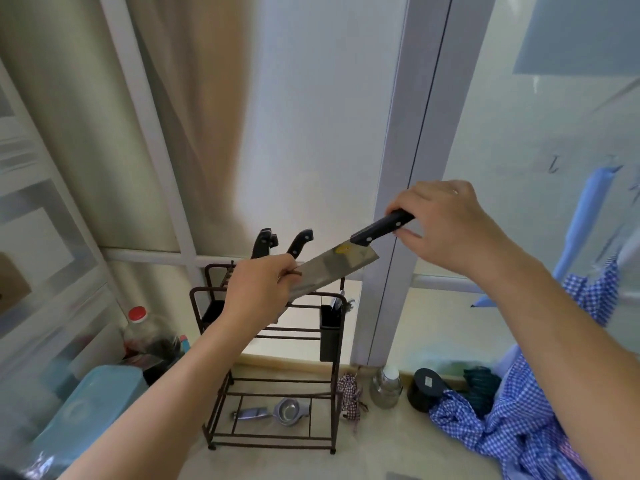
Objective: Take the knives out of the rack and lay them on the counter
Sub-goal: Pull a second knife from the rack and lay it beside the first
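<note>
Right hand [446, 226] clamped on cleaver [332, 268] handle, blade angled down-left above the rack [270, 341]. Left hand [258, 289] pinching the blade's far end. Open counter [381, 445] right of rack.

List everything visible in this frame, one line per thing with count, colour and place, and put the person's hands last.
Broad-bladed steel cleaver with black riveted handle: 1, silver and black, held in the air above the rack.
Black knife handles: at least 2, black, sticking up from the rack's top.
Dark brown metal wire rack: 1, on the counter, centre.
Metal strainer: 1, silver, on the rack's bottom shelf.
Bottle with red cap: 1, left of the rack.
Light blue plastic container: 1, lower left.
Black round jar: 1, right of the rack.
Blue checked cloth: 1, lower right.
Left hand: on the blade's far end.
Right hand: gripping the handle.
</note>
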